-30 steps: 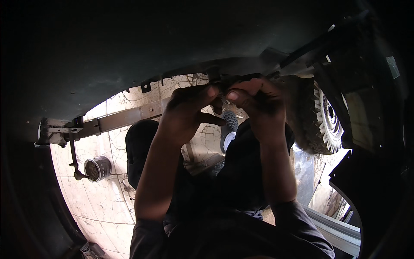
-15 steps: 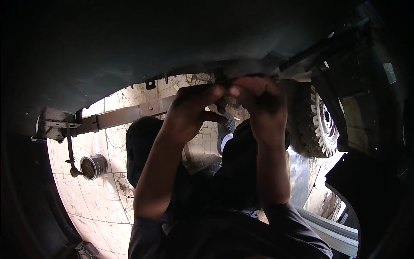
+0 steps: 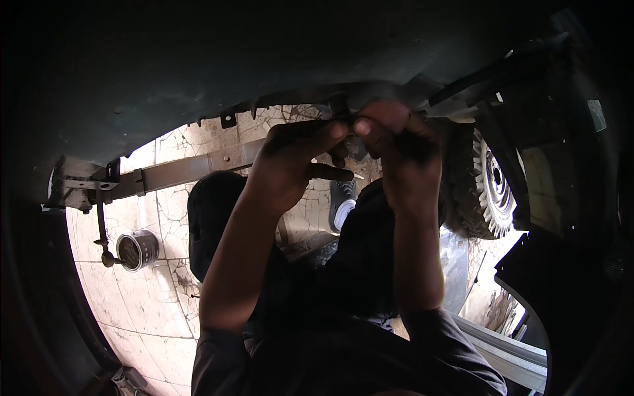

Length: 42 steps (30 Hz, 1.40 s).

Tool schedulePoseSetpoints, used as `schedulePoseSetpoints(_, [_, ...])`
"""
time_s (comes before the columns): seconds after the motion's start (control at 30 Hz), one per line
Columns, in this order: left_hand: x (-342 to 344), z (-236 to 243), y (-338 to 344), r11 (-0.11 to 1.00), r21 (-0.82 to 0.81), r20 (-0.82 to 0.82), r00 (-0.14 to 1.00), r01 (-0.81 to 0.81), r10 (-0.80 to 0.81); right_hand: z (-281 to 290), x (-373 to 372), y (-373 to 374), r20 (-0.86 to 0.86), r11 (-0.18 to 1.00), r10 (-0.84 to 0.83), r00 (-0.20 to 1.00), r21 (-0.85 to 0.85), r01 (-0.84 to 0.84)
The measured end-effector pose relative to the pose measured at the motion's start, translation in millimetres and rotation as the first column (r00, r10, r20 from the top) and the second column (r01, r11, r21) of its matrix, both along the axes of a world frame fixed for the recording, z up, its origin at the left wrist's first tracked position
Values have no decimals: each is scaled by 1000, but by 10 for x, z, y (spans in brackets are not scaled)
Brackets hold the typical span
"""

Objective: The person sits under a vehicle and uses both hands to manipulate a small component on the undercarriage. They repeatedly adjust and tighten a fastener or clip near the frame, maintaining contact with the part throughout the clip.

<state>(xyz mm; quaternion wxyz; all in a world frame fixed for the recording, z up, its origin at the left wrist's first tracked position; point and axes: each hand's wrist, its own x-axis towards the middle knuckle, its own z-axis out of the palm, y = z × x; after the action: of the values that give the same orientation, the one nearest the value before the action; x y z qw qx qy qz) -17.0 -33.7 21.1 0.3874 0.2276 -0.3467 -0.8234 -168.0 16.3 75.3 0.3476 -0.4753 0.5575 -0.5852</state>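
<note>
Now your left hand [image 3: 284, 166] and right hand [image 3: 411, 158] curl half-closed near the dark panel [image 3: 218, 72], their hold unclear.

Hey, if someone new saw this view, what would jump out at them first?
Probably the two bare hands, left and right, raised close together above the middle of the view, just under a dark panel; what they touch is too shadowed to tell. Next, the chunky-treaded wheel on the right, and the round can on the bright, cracked tile floor at left.
</note>
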Motion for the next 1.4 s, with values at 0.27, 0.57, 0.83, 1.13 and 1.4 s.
schedulePoseSetpoints(0.27, [6,30,7,1000,4,-35,999,-7,7,-26,14,-12,-9,999,-47,999,0,47])
schedulePoseSetpoints(0.57, [29,18,-4,1000,27,30,1000,2,-3,-93,8,50,30,998,-61,998,29,61])
schedulePoseSetpoints(0.83, [49,23,-12,1000,31,31,1000,2,-3,-78,26,47,96,997,-60,994,52,55])
schedulePoseSetpoints(1.13, [8,59,11,999,38,54,999,-12,10,-79,-3,39,134,999,-28,991,29,24])
schedulePoseSetpoints(1.4, [32,-15,-18,1000,24,-12,1000,-10,10,4,-32,-40,-42,1000,-17,999,16,18])
